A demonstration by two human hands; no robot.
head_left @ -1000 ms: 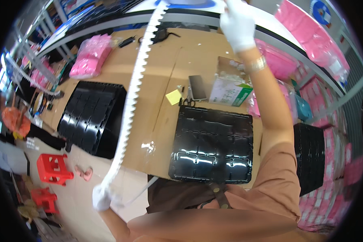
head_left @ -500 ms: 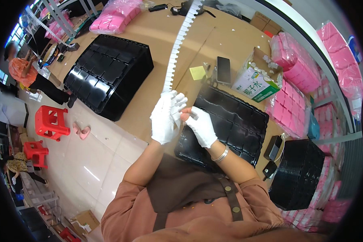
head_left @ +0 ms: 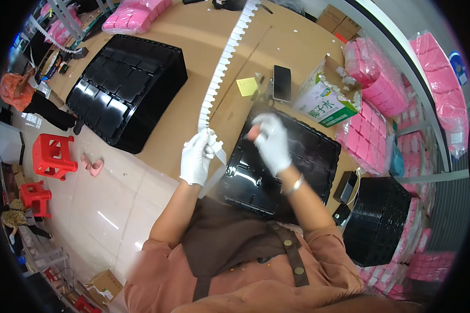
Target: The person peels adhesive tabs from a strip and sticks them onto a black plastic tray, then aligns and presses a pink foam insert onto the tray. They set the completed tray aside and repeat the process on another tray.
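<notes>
A person in two white gloves grips one white notched strip (head_left: pixel 222 68) at the center of the frame, the left hand (head_left: pixel 196 160) closed around its lower part. The strip's top runs out of the upper edge; a pale, blurred tail hangs below the glove. The right hand (head_left: pixel 271 143), one bare fingertip showing, is smeared by motion above a black tray (head_left: pixel 305 161) at center right; whether it holds anything cannot be told.

Two further groups of black trays, a pile (head_left: pixel 130 86) at upper left and a stack (head_left: pixel 378 221) at lower right, are too tightly nested to count. One yellow note (head_left: pixel 247 86), one dark phone (head_left: pixel 282 83) and one open carton (head_left: pixel 329 96) of white scraps occupy the upper right of center. Two red stools (head_left: pixel 55 156) and two pink slippers (head_left: pixel 95 166) appear at left, near two other people (head_left: pixel 16 91), small and partly cut off. A pink pack (head_left: pixel 136 14) is cropped above.
</notes>
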